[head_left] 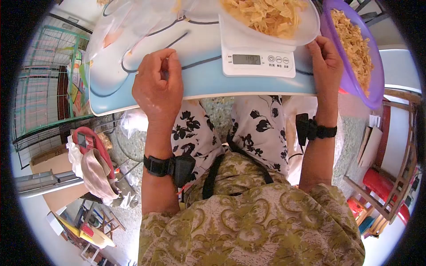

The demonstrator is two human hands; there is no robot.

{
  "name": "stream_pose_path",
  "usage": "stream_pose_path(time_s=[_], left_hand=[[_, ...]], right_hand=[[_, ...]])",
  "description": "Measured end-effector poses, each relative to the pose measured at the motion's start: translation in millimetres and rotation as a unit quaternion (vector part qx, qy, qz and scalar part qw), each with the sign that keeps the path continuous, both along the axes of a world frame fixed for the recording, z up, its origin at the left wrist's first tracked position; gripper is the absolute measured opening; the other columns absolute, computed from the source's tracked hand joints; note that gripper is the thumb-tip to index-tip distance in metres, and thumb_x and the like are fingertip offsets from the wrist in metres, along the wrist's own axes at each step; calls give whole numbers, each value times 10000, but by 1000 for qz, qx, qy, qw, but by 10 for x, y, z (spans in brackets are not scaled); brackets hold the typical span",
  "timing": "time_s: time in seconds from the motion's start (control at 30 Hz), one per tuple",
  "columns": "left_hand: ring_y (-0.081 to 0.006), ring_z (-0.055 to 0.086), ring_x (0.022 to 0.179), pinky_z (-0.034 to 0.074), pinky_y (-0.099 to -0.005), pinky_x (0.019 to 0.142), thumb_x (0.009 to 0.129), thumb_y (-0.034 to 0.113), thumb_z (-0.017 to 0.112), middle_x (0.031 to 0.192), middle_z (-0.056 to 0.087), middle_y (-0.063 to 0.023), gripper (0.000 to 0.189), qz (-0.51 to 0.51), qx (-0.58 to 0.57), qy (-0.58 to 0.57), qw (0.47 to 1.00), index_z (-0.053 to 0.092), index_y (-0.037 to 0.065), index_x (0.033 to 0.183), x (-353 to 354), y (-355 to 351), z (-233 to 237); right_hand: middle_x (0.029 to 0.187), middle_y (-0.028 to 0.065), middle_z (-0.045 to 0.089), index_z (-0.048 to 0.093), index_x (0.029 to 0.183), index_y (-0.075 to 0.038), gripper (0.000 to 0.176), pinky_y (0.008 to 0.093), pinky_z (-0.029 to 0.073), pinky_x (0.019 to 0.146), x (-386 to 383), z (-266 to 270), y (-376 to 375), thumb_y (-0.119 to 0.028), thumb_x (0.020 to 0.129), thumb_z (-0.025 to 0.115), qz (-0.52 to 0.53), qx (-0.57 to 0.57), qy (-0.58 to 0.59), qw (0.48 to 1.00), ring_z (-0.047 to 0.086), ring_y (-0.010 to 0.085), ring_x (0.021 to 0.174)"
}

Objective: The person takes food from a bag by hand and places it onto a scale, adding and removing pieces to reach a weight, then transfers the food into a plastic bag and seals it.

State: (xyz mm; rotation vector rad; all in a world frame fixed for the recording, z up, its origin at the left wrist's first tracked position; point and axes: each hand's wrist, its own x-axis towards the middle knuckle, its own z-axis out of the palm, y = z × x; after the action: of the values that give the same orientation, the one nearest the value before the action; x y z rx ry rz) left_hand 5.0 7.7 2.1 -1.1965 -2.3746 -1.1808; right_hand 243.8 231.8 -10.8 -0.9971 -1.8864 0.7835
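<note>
Bright light, heavy fisheye bending — black corners, washed-out glare below the table [202,83]

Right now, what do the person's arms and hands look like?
The left hand and right hand wear no gloves. Each arm has a black, fabric-looking strap with a chunky black box. Higher up are short olive-green and pale sleeves with a swirly pattern.

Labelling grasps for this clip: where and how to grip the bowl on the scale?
Probably the right rim of the white bowl, right hand coming from the near side, thumb over, fingers under. The rim overhangs the digital kitchen scale there, and the purple plastic basin crowds an approach from the right.
</note>
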Motion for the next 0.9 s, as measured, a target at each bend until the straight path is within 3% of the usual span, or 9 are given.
stream_pose_path(time_s=[0.03,0.27,0.33,0.4,0.9], left_hand=[[-163,629,716,505,-299,677,915,198,659,857,676,-66,144,5,-24,-20,999,690,67,967,2,-8,7],[-167,631,716,507,-300,672,914,198,659,856,675,-66,140,-2,-23,-6,1000,690,71,964,-3,5,-1],[-181,602,640,476,-309,597,872,127,667,748,619,-32,35,2,12,18,1000,670,92,869,4,34,-8],[-182,602,641,477,-312,599,873,127,666,749,619,-33,37,5,5,12,1000,671,91,870,13,35,-1],[-190,609,662,481,-320,620,892,137,650,763,622,-42,59,0,10,14,1000,670,82,881,7,47,-20]], right_hand=[[853,18,686,698,1017,-36,186,233,481,695,-4,3,1,-184,914,654,0,1,1,1000,591,71,756],[855,13,685,693,1015,-28,186,239,483,700,-10,7,-5,-180,916,651,3,-18,9,1000,596,72,767],[856,13,684,692,1015,-28,186,241,484,704,1,13,3,-180,916,649,4,-9,9,1000,595,71,771],[861,14,684,691,1014,-30,184,244,486,715,17,10,19,-181,919,647,3,25,-23,999,598,73,781],[855,2,676,690,1009,-30,179,232,481,707,-2,-20,28,-180,918,655,23,-12,24,999,587,66,769]])
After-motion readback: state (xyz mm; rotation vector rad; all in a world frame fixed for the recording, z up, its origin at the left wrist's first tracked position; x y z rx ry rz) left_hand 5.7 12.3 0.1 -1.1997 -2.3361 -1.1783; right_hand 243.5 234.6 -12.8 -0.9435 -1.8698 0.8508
